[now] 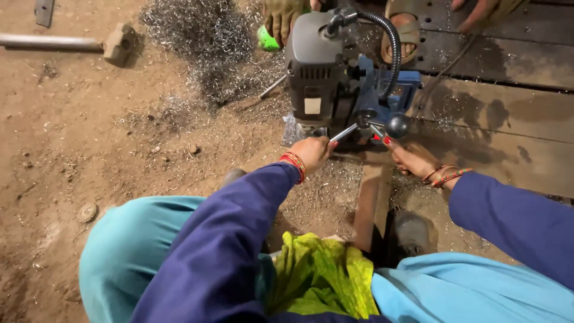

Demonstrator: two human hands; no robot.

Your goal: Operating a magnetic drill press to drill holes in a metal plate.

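Note:
A grey and blue magnetic drill (335, 72) stands on a rusty steel beam (373, 197) in the head view. My left hand (311, 152) grips one steel spoke of the drill's feed handle. My right hand (412, 158) holds another spoke just below its black ball knob (397, 125). Both my arms wear dark blue sleeves and red bangles. My knees in turquoise cloth frame the bottom of the view.
Silvery metal shavings (203, 42) lie heaped on the dirt floor left of the drill. Another person's gloved hand (281, 18) and sandalled foot (403, 36) are behind the drill. Dark steel plates (508, 90) lie at right, a pipe (51, 42) at top left.

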